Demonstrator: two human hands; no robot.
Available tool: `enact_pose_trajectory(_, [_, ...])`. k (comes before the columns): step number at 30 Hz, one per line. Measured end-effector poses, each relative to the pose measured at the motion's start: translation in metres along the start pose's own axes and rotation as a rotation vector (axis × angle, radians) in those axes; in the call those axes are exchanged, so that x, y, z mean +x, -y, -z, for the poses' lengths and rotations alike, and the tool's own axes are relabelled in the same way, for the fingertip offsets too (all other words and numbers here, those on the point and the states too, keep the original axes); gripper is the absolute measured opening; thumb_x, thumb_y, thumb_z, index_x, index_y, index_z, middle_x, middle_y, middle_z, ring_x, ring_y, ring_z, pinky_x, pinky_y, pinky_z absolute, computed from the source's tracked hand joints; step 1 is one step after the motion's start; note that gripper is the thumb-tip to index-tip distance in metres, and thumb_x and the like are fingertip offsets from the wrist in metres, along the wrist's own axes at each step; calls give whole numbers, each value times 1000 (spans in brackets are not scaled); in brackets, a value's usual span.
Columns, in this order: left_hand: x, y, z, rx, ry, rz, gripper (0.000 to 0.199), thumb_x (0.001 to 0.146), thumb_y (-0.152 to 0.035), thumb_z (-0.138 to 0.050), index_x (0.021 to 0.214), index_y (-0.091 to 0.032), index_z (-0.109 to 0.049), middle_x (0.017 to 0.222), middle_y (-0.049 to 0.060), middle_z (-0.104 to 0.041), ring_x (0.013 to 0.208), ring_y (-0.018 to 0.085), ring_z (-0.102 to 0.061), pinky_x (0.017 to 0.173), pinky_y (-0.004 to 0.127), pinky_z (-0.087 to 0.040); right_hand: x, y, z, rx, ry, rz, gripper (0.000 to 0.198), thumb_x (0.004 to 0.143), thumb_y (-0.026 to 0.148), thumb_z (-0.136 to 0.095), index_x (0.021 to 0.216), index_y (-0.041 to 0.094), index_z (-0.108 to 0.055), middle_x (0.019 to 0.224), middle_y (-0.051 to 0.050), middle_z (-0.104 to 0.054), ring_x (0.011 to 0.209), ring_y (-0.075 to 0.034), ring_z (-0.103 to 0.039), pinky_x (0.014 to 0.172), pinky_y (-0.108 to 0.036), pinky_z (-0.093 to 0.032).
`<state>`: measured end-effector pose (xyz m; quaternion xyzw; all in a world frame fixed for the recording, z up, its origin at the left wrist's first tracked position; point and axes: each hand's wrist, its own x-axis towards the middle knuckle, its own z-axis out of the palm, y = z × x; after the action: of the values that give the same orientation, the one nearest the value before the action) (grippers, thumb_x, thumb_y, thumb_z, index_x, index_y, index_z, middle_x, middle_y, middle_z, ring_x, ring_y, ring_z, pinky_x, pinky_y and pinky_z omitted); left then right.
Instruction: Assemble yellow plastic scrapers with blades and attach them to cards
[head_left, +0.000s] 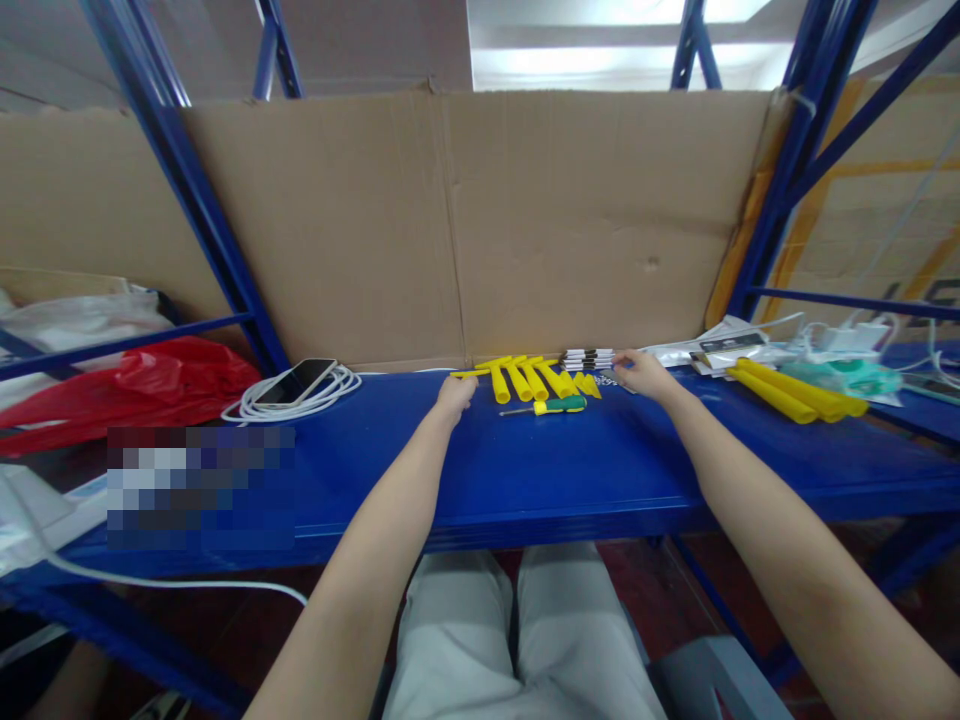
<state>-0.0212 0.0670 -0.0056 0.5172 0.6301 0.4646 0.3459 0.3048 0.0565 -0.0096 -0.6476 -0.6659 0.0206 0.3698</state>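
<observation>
My left hand [456, 396] is closed at the left end of a row of yellow T-shaped plastic pieces [519, 384], its fingers on the crossbar of one. My right hand [642, 373] reaches to the right of a stack of small black-and-white packs [588, 359], thumb and fingers drawn together; whatever they grip is too small to make out. Just left of its fingertips lies a patch of tiny patterned bits [606, 380]. In front of the yellow row rests a screwdriver [559, 405] with a green-and-yellow handle. Small flat yellow pieces [587, 385] lie beside it.
Long yellow tubes [795, 392] and plastic packets [731, 350] lie on the right of the blue shelf [525, 470]. A phone [297, 382] sits on a coiled white cable [341, 386] at left, near a red bag [187, 375]. A cardboard sheet [337, 230] stands behind.
</observation>
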Motion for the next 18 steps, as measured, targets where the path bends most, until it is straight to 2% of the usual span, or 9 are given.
enact_pose_trajectory(2, [-3, -6, -2, -100, 18, 33, 16, 81, -21, -41, 89, -15, -53, 63, 4, -58, 45, 13, -52, 44, 23, -38, 0, 1, 0, 2, 0, 8, 20, 74, 16, -52, 91, 13, -63, 59, -2, -62, 57, -15, -59, 63, -26, -48])
enact_pose_trajectory(4, [-8, -14, -2, -208, 28, 35, 18, 83, -22, -35, 90, -16, -51, 59, -1, -54, 38, 9, -45, 42, 21, -36, -1, 1, 1, 4, 3, 22, 20, 74, 15, -52, 90, 13, -63, 57, -1, -61, 55, -14, -58, 62, -26, -48])
enact_pose_trajectory(6, [-15, -22, -2, -550, 80, 26, 17, 82, -21, -37, 90, -16, -51, 59, -2, -54, 38, 8, -45, 41, 19, -34, -2, 3, 1, 5, 14, 27, 20, 74, 15, -51, 90, 13, -63, 56, 0, -60, 53, -14, -58, 61, -25, -48])
enact_pose_trajectory(9, [-26, -31, -1, -790, 151, -25, 17, 78, -15, -39, 90, -16, -51, 66, 0, -60, 46, 8, -52, 44, 19, -36, -4, 6, 2, -2, 33, 7, 21, 75, 14, -50, 93, 12, -62, 56, -1, -60, 49, -13, -56, 59, -25, -48])
enact_pose_trajectory(13, [-37, -36, -2, -781, 241, -104, 30, 73, -6, -41, 99, -19, -48, 75, -2, -64, 55, 8, -58, 48, 18, -39, -6, 10, 3, -4, 61, -13, 21, 77, 15, -49, 93, 12, -62, 63, -3, -64, 49, -12, -57, 58, -25, -48])
enact_pose_trajectory(18, [-40, -36, -9, -676, 252, -79, 9, 81, -17, -48, 89, -18, -49, 64, -3, -59, 44, 7, -50, 48, 19, -40, -5, 10, 1, 7, 72, -12, 18, 77, 16, -53, 91, 13, -63, 78, -6, -69, 52, -11, -59, 56, -23, -48])
